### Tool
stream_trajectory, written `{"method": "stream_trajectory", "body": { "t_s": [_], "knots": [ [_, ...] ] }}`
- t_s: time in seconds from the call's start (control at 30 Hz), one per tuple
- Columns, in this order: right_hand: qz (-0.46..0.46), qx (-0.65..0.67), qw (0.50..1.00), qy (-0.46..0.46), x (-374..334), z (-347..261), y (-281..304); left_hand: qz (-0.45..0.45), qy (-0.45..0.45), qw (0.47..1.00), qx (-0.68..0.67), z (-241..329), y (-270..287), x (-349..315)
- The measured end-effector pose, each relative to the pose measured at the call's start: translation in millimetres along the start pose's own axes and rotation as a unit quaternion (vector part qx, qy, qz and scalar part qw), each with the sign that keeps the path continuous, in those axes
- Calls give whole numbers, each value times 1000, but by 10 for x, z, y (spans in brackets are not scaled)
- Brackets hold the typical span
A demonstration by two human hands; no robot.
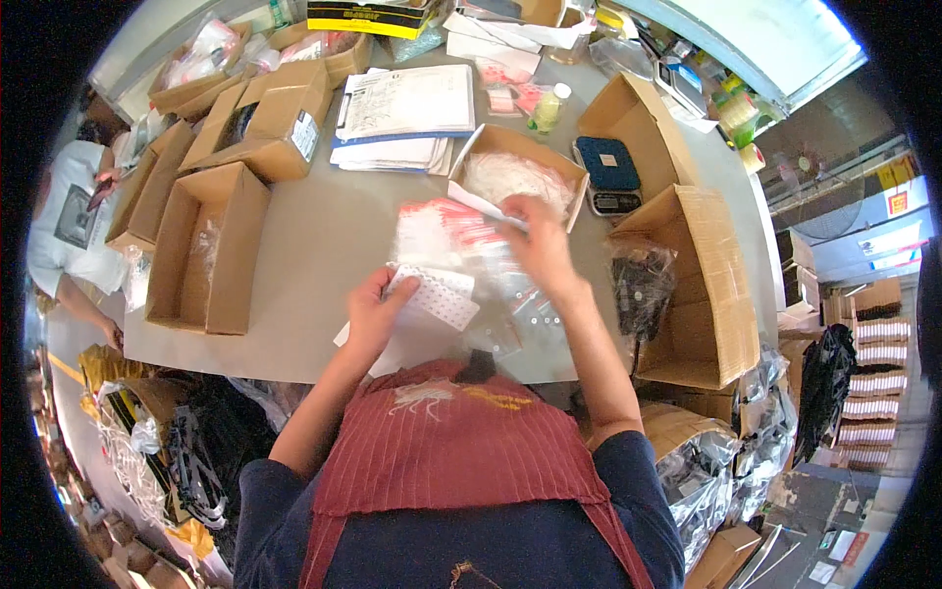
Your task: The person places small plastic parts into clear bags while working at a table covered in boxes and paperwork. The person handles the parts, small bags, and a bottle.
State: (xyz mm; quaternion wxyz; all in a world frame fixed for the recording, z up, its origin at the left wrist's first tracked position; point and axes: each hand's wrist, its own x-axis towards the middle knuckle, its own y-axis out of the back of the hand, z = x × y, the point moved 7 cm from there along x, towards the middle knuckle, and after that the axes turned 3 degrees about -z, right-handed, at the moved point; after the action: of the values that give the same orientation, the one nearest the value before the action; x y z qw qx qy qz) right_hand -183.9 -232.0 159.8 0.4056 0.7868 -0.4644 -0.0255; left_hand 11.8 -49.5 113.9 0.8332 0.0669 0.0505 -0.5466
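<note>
My left hand grips a white sheet of small dark-dotted labels near the table's front edge. To its right, my right hand has its fingers pinched together over the near edge of an open carton. What they hold, if anything, is too small to make out. Clear plastic bags fill that carton. Between my hands lies a stack of clear zip bags with red edges. Under my right forearm are small clear bags with round white pieces.
An empty cardboard box stands at left, and a large open box at right beside a black item in plastic. Behind are a clipboard, a bottle and a small scale. Another person is at far left.
</note>
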Motion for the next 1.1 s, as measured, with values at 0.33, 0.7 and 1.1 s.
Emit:
{"method": "stream_trajectory", "body": {
  "t_s": [0.33,0.7,1.1],
  "knots": [
    [-119,-33,990,75,-551,-693,-311,-13,-22,999,47,11,-113,40],
    [-96,-80,960,250,-922,-985,-169,-17,35,999,-21,-357,6,167],
    [-279,-56,937,-204,-1732,1218,410,20,65,994,-91,-463,263,111]
  ]
}}
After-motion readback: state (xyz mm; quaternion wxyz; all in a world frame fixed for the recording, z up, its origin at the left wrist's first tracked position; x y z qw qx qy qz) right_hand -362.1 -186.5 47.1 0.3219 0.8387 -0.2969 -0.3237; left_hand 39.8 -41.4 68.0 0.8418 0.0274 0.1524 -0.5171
